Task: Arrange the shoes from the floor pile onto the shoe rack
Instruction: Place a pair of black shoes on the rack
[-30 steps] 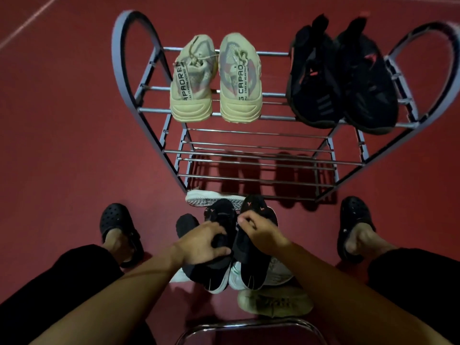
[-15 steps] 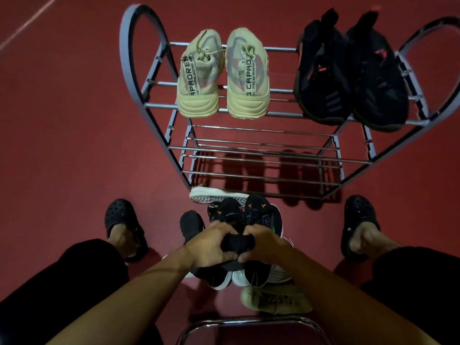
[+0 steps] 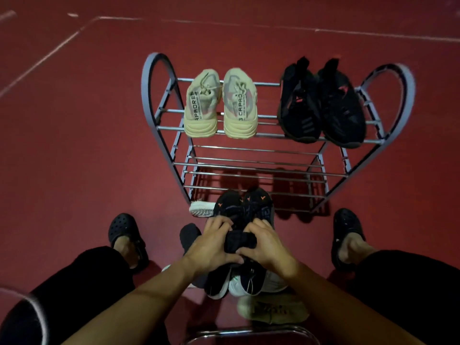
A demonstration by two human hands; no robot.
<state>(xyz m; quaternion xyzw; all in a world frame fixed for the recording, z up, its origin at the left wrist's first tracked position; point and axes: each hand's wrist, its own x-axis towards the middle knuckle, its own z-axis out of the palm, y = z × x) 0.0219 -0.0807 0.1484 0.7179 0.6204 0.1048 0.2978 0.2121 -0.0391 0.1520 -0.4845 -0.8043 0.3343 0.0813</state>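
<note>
Ahead of the hands, the shoe rack [image 3: 258, 168] lower bars lie bare and open to reach. Above, beige sneakers [image 3: 220, 104] and black sneakers [image 3: 321, 103] occupy the top tier. A white shoe [image 3: 201, 209] lies left-forward on the floor.

Red floor [image 3: 74, 150] with pale painted lines [image 3: 49, 54], 2 black clogs [image 3: 125, 235] on the feet, chrome tube [image 3: 251, 331] at bottom edge

Dim light over a red floor [image 3: 74, 145] with pale lines [image 3: 49, 53].
</note>
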